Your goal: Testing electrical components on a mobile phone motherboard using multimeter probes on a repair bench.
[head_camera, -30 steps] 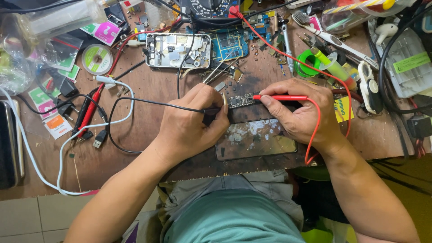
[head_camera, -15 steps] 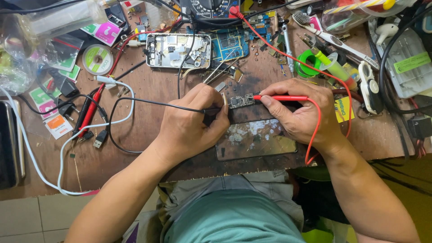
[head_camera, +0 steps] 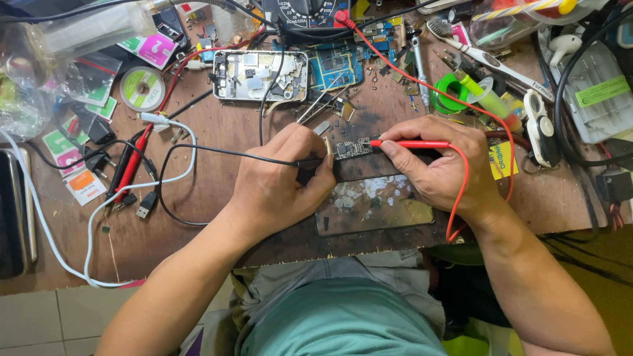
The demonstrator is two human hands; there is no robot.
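Observation:
A small dark circuit board point(head_camera: 353, 148) lies on the wooden workbench point(head_camera: 217, 204) between my hands. My left hand point(head_camera: 280, 181) grips a black test probe point(head_camera: 310, 162) whose tip meets the board's left end; its black wire runs off to the left. My right hand point(head_camera: 438, 165) holds a red test probe point(head_camera: 409, 143) like a pen, tip touching the board's right end, red wire looping below my wrist. Just below the board sits a worn, stained glass plate point(head_camera: 376, 204).
An opened phone chassis point(head_camera: 260, 74) and a blue circuit board point(head_camera: 336, 66) lie behind the work spot, below a multimeter point(head_camera: 306, 13). A white cable point(head_camera: 99, 217), a second red probe point(head_camera: 132, 168), a solder spool point(head_camera: 142, 88), a green tape roll point(head_camera: 452, 92) and plastic boxes point(head_camera: 597, 86) crowd the sides.

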